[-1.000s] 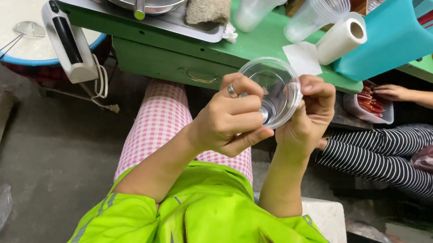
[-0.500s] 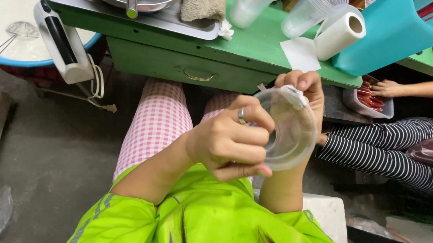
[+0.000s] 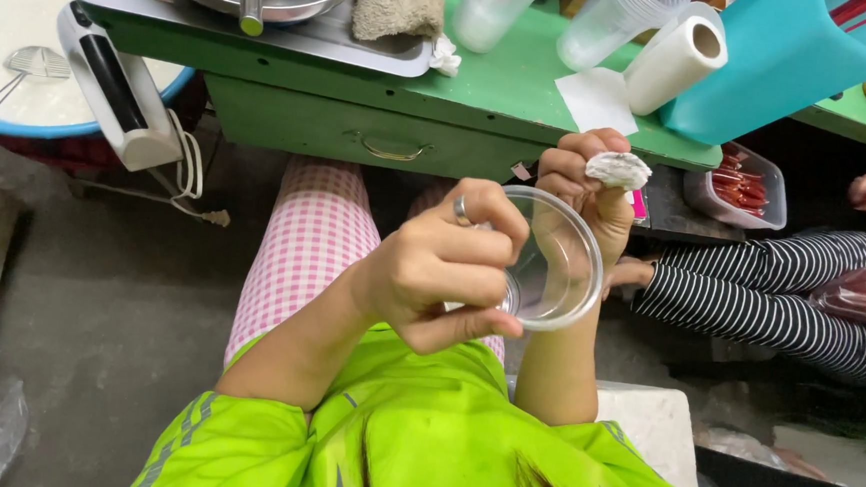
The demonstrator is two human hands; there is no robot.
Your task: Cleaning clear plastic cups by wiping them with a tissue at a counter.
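Her left hand (image 3: 441, 269), fingers curled, grips the clear round plastic cup (image 3: 550, 266) by its side, mouth tipped toward her, while just beyond its rim her right hand (image 3: 582, 187) pinches a crumpled white tissue wad (image 3: 617, 169); wiping well, I'd judge, means keeping the cup steady.

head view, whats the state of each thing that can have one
cup: clear, looks empty, tilted with its mouth toward the camera, held in the left hand
tissue: crumpled, pinched in the right hand, outside the cup
drawer: shut
paper roll: lying on its side on the green table
blue basin: filled with white liquid
cup stack: nested, lying tilted
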